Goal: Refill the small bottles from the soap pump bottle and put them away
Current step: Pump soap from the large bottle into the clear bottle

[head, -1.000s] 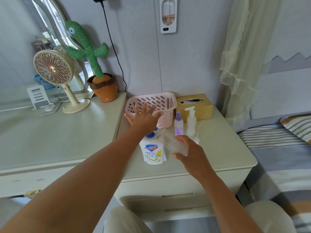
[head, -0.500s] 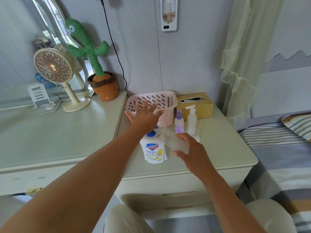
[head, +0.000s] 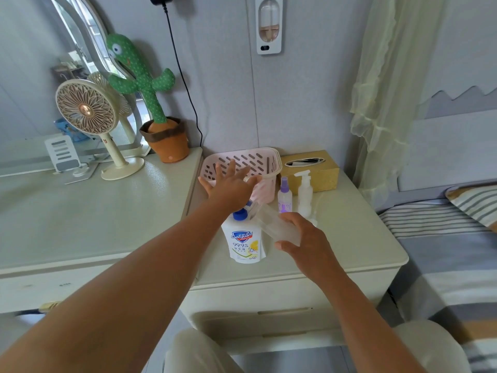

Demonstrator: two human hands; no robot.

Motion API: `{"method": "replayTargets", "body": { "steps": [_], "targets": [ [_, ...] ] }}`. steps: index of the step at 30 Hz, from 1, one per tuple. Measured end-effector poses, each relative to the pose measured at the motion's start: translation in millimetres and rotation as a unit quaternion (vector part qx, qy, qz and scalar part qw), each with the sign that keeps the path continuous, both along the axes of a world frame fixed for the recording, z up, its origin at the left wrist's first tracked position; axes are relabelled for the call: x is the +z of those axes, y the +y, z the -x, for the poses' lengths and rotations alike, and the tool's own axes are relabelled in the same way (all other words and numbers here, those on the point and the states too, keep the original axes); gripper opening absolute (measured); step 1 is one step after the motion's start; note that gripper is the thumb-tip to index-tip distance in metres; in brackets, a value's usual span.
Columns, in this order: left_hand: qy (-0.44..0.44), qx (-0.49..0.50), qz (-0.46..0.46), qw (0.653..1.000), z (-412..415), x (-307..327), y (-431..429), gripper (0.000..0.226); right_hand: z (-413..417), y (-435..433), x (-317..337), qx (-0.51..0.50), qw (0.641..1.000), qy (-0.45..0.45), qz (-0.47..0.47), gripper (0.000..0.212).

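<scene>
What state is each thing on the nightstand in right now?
soap pump bottle, upright, pump head under left hand.
left hand, fingers spread straight.
clear small bottle, tilted, mouth toward the nozzle, held by right hand.
purple spray bottle, upright, top on.
white pump bottle, upright, untouched.
pink basket, upright.

Bare forearms (head: 134,278); pale cream trousers (head: 188,351) (only the knees show).

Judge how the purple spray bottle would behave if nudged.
The spray bottle is tall and slim, so it probably tips easily. Small plastic, likely light. The small pump bottle stands close beside it and might get knocked.
</scene>
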State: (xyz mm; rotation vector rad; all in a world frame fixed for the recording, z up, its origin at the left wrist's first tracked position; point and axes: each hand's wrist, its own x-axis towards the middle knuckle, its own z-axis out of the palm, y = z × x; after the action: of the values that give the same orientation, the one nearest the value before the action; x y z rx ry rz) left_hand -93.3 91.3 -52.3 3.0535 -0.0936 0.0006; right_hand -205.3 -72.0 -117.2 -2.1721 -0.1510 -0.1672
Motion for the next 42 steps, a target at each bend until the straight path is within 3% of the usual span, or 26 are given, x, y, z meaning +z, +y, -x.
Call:
{"method": "replayTargets", "body": {
  "steps": [16, 24, 42],
  "targets": [
    [0.005, -0.007, 0.004, 1.000, 5.5, 6.3, -1.6, 0.046, -2.6, 1.4, -1.8, 0.004, 1.000, -0.002, -0.002, 0.051],
    [0.023, 0.016, 0.050, 0.998, 0.1, -9.6, 2.3, 0.049, -2.0, 2.1, -6.7, 0.004, 1.000, 0.016, -0.006, 0.050],
    [0.017, -0.003, 0.012, 1.000, 1.9, -6.5, 2.9, 0.047, -0.4, 4.0, -6.4, 0.002, 1.000, 0.011, -0.004, 0.050]
  ]
}}
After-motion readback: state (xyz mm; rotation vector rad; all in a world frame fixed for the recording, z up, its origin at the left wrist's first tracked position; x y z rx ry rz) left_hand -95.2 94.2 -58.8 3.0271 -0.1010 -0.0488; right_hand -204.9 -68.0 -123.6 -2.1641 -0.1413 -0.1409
